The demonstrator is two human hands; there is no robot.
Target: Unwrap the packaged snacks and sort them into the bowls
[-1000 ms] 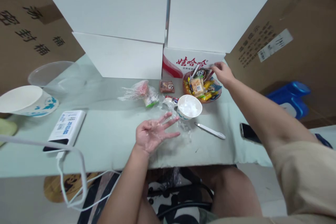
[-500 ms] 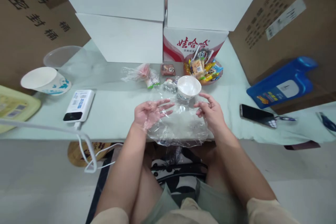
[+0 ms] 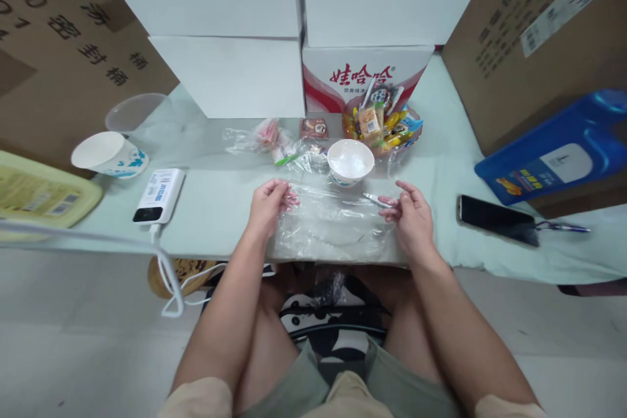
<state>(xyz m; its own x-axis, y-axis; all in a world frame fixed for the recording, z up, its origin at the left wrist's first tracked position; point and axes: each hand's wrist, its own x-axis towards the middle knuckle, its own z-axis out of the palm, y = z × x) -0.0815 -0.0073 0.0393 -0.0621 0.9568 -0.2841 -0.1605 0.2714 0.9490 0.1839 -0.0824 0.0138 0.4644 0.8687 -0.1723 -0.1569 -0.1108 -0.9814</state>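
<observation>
A clear plastic sheet (image 3: 333, 225) stretches low over the table's front edge between my hands. My left hand (image 3: 269, 206) is closed, thumb and fingers pinching its left side. At the right side my right hand (image 3: 410, 215) pinches the sheet between thumb and fingers, the index finger raised. By the right fingertips shows a small pale strip (image 3: 375, 199) that I cannot make out. Just beyond the hands stands an upright white paper cup (image 3: 350, 160); whether the film passes under or over it I cannot tell.
Wrapped snacks (image 3: 279, 140) and a glass bowl (image 3: 350, 134) of packets lie behind. To the left are a tilted paper cup (image 3: 120, 160), a power bank (image 3: 160, 199) and a yellow bottle (image 3: 44, 196). A phone (image 3: 497, 219) and a blue bottle (image 3: 553, 157) are at right.
My hands have moved apart, and the crumpled plastic between them is now spread flatter and wider. My left fingers have gone from spread to pinched. The view has shifted slightly.
</observation>
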